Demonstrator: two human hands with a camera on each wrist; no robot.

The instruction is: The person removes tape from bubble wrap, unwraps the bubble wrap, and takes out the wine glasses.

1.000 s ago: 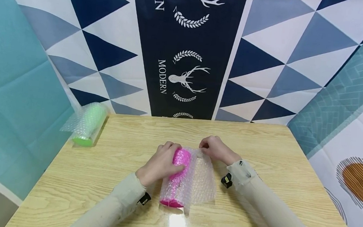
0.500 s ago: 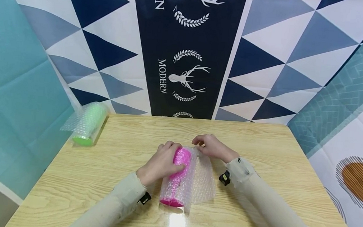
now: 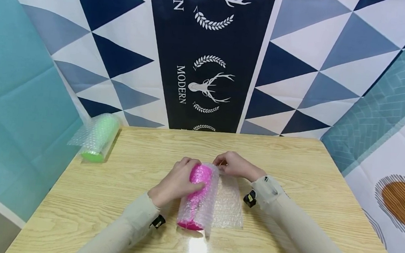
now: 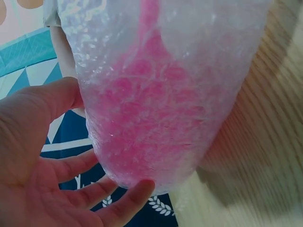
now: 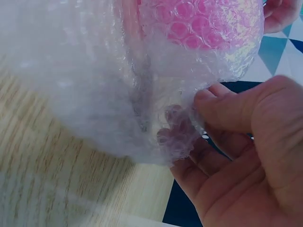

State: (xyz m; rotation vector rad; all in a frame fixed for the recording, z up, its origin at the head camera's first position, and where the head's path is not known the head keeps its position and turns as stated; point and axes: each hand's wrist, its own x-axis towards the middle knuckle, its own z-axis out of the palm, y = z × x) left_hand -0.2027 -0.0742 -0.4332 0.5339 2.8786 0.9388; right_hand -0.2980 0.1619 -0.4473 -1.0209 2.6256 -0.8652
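Note:
A pink goblet (image 3: 191, 218) lies on its side on the table, wrapped in bubble wrap (image 3: 229, 203). Its bowl and thin stem show through the plastic in the left wrist view. My left hand (image 3: 176, 182) grips the wrapped bowl from the left, thumb on top and fingers round the far end. At the far right of the roll, my right hand (image 3: 237, 165) pinches the wrap's edge between thumb and fingers. The same edge of bubble wrap (image 5: 177, 125) bunches at the fingertips in the right wrist view. A loose flap of wrap spreads to the right of the goblet.
A green item in bubble wrap (image 3: 102, 136) lies at the table's back left corner. The wooden table (image 3: 293, 162) meets a patterned cloth wall (image 3: 210, 42) at the back, with more cloth hanging on both sides.
My right hand has shifted slightly left, its fingers lifting and then closing on the wrap again. The goblet and my left hand have moved slightly left, and the loose flap lies flatter.

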